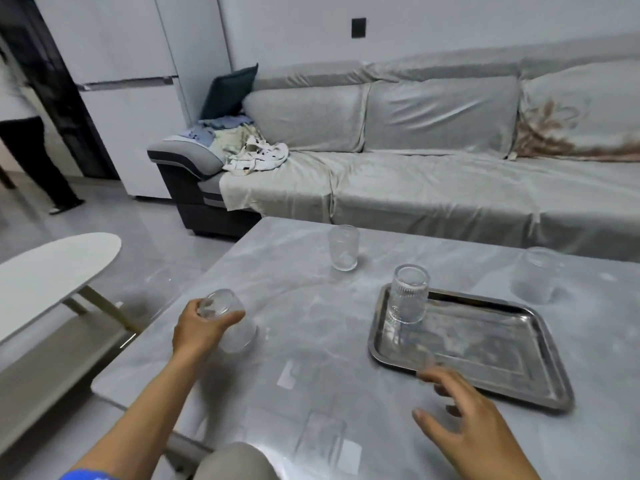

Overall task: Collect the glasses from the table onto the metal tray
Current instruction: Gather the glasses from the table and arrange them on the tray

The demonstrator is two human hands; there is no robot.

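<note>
A metal tray (491,355) lies on the grey marble table (311,306), right of centre. One ribbed clear glass (408,295) stands upright in the tray's far left corner. My left hand (199,327) grips a clear glass (230,323) near the table's left edge, fingers wrapped around its rim. My right hand (464,420) hovers open over the table just in front of the tray's near edge, holding nothing. A second loose glass (343,248) stands at the table's far middle. A third (536,275) stands beyond the tray at the far right. Another glass (322,441) stands near the front edge.
A grey covered sofa (433,174) runs behind the table, with clothes (252,150) piled at its left end. A white oval side table (52,271) stands to the left. A person (31,143) stands at the far left by a white fridge (131,98).
</note>
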